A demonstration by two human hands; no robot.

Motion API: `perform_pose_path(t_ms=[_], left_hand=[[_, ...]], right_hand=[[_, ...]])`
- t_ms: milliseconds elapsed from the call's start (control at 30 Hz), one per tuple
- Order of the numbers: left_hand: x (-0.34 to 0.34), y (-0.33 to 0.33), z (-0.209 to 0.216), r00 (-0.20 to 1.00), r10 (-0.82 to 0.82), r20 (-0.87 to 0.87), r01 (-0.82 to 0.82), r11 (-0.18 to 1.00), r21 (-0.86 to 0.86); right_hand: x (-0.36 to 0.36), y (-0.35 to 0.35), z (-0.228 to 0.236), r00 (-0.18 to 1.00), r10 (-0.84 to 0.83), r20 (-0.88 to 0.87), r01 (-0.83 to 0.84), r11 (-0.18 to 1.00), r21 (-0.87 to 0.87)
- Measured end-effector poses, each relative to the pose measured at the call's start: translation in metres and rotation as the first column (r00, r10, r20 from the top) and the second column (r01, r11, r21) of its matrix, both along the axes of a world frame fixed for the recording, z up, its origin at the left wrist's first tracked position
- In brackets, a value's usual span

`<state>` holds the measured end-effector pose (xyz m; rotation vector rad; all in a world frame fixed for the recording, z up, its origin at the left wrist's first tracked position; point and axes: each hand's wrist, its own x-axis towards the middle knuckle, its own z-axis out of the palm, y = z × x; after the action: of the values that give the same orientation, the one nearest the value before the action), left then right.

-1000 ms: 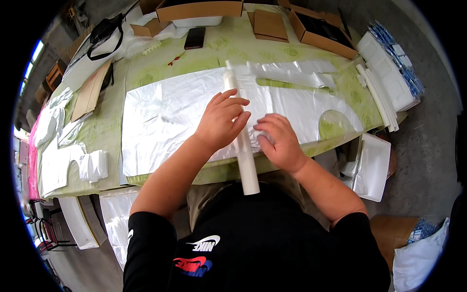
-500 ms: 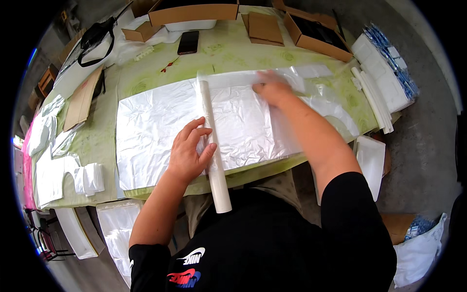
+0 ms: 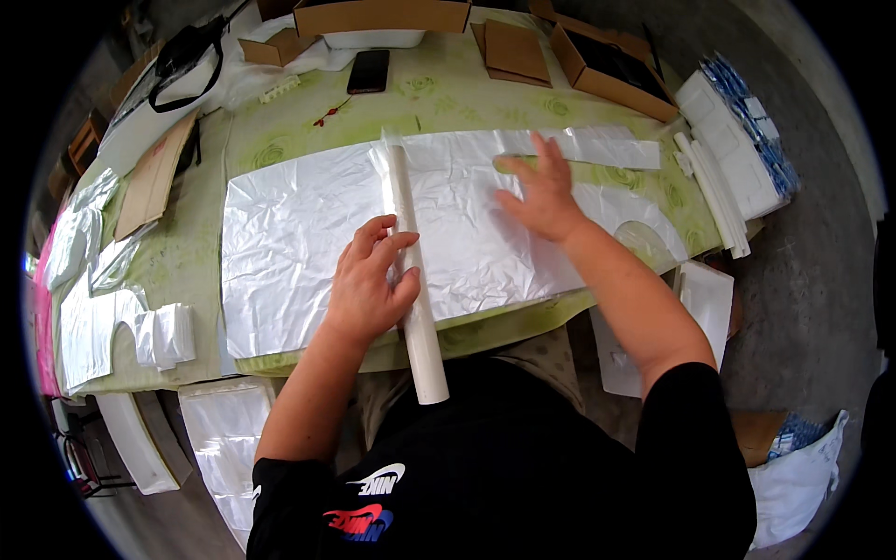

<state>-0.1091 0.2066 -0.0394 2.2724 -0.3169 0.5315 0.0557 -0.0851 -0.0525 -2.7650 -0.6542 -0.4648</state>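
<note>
A large, thin white plastic bag point(image 3: 299, 224), creased, with strap-like ends and a cut-out between them at its right, lies flat on the table. Across its middle, pointing toward me, rests a long whitish tube or roll point(image 3: 425, 345); its near end juts past the table edge. My left hand point(image 3: 369, 280) lies at the left side of the roll, fingers loosely bent and apart, fingertips and thumb touching it without wrapping round. Over the bag's right half, my right hand point(image 3: 546, 191) is spread with nothing in it; whether it touches the plastic I cannot tell.
A phone point(image 3: 369, 72) and cardboard boxes point(image 3: 383, 17) are at the back. Folded white plastic bags point(image 3: 103, 327) lie at the left. White rods point(image 3: 714, 196) and a stack with blue packets point(image 3: 747, 140) stand at the right. White bins point(image 3: 705, 308) sit below the table edge.
My right hand has moved slightly right and toward me, its fingers spreading. The bag's right strap ends now lie flatter and more spread out. My left hand stays by the roll.
</note>
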Motion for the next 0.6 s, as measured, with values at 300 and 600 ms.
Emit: perform_pose_path(t_ms=[300, 600], left_hand=[[0.002, 0.0, -0.004, 0.999, 0.007, -0.036, -0.008, 0.999, -0.034], [0.013, 0.024, 0.025, 0.923, -0.266, 0.278, 0.306, 0.945, -0.112]], right_hand=[[0.011, 0.075, 0.012, 0.981, 0.006, -0.193, 0.001, 0.999, 0.036], [-0.126, 0.14, 0.026, 0.707, 0.7, -0.101, -0.597, 0.668, 0.444]])
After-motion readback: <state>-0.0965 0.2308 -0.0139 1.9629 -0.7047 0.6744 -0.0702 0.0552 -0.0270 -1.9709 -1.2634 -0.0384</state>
